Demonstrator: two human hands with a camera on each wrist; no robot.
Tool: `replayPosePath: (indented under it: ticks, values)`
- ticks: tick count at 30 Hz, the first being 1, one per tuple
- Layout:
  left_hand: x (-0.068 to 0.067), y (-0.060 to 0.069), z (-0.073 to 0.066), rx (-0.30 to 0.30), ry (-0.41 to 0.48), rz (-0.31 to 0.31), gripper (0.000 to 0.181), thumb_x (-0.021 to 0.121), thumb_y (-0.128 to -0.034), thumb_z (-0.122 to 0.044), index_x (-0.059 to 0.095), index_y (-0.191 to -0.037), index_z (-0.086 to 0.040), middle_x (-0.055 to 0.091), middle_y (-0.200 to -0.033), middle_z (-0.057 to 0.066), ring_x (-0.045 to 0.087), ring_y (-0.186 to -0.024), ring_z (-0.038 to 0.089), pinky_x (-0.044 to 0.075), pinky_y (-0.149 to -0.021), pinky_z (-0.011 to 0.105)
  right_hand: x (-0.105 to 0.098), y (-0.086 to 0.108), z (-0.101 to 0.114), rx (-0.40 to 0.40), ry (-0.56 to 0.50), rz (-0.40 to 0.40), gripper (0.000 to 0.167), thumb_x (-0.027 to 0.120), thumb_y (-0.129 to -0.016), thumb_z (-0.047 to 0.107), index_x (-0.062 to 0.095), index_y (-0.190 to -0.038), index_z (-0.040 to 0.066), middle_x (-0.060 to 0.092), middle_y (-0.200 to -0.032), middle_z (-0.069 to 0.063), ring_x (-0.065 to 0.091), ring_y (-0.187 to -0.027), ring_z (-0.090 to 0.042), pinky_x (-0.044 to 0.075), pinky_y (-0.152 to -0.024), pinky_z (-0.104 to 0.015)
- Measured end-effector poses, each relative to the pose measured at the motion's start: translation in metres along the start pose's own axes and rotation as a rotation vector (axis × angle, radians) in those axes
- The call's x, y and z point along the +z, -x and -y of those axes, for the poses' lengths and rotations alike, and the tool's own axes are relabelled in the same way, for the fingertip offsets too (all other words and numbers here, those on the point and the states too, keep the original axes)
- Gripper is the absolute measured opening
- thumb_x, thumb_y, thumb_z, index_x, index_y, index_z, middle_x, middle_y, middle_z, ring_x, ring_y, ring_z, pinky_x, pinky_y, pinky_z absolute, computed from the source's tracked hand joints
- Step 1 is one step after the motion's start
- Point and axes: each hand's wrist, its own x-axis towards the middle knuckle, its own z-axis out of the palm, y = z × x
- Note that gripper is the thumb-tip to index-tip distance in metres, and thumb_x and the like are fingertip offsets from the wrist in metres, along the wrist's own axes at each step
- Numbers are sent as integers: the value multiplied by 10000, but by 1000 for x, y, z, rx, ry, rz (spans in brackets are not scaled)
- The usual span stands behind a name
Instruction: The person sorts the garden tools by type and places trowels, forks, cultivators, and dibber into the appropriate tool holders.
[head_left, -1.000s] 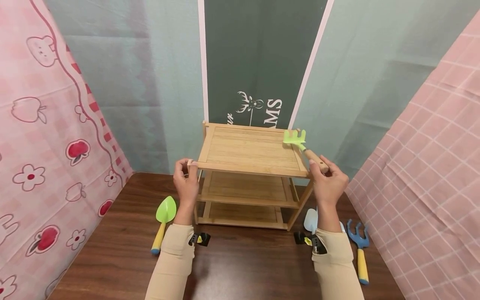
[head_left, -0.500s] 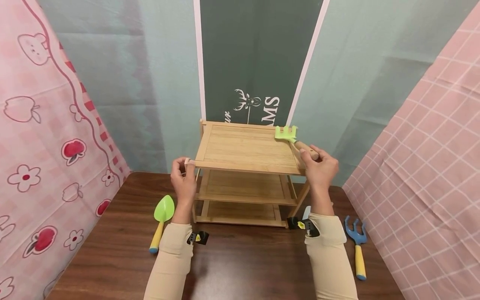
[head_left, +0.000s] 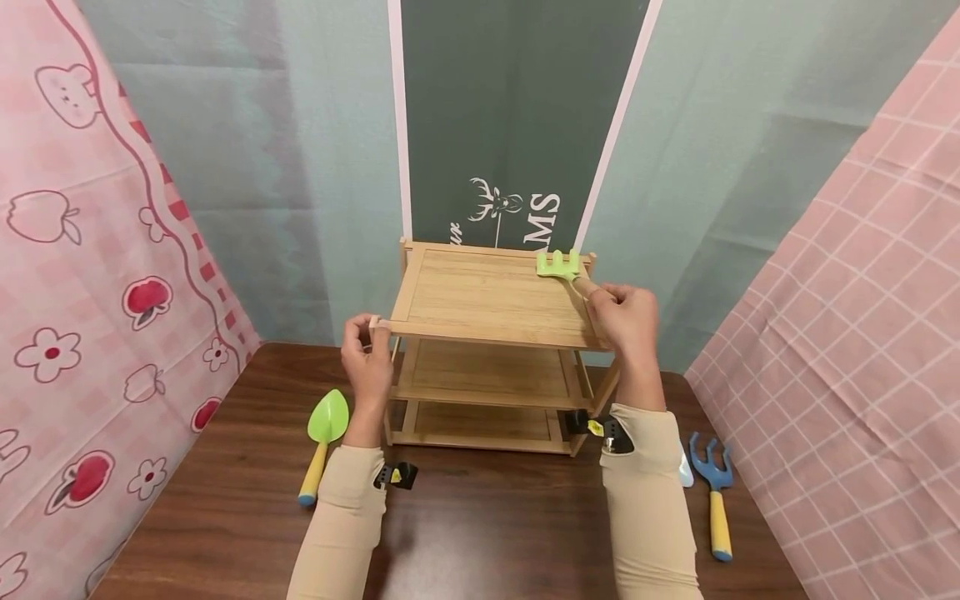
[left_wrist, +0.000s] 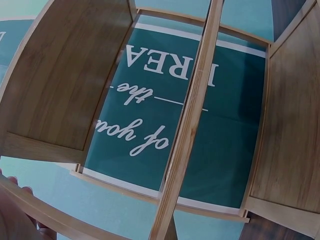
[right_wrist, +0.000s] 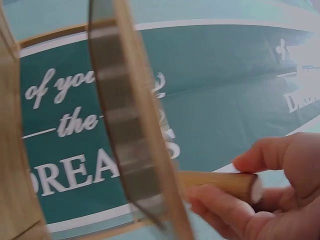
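A small green hand rake (head_left: 558, 265) with a wooden handle (right_wrist: 220, 184) is over the right end of the top shelf of a wooden rack (head_left: 487, 292). My right hand (head_left: 626, 321) pinches the handle's end between thumb and fingers, beside the shelf's right edge. Whether the tines touch the shelf I cannot tell. My left hand (head_left: 366, 350) grips the front left corner of the top shelf, thumb in front. In the left wrist view, fingers (left_wrist: 27, 190) show behind a wooden bar at the lower left.
Left of the rack lies a green trowel (head_left: 328, 418) with a yellow handle. On the right are a blue hand fork (head_left: 711, 462) and a pale blue tool (head_left: 685, 468), mostly hidden by the right sleeve. Curtains enclose the brown table (head_left: 480, 517) at back and sides.
My right hand has carried the green rake leftward, farther over the top shelf. The left hand keeps its grip on the corner. The head view has shifted slightly.
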Motion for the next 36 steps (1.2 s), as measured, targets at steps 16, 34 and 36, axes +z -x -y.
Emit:
replayPosePath:
  ticks: [16,34,36]
  values:
    - [1,1,-1,-8,-3,8,166,536,-865,-12,524,-949,130,463,-769,-22,423,-710,94,334,-627,299,-3,5,26,-36,402,237,442,600,-820,158,579,-1196,-73,534,-1192,-273,471,-1064,-414,424,-832,-485]
    - [-1,1,0,2,11,15,182,545,-870,-25,514,-934,142,402,-702,-22,392,-679,102,319,-616,290,17,14,10,-42,616,59,144,603,-738,231,556,-759,97,535,-738,-116,498,-669,-316,385,-553,-448]
    - [-1,1,-1,4,12,16,182,545,-871,-24,513,-933,144,398,-702,-22,388,-678,97,318,-615,278,17,14,11,-24,626,67,169,598,-744,261,558,-796,105,552,-761,-122,521,-687,-334,388,-560,-464]
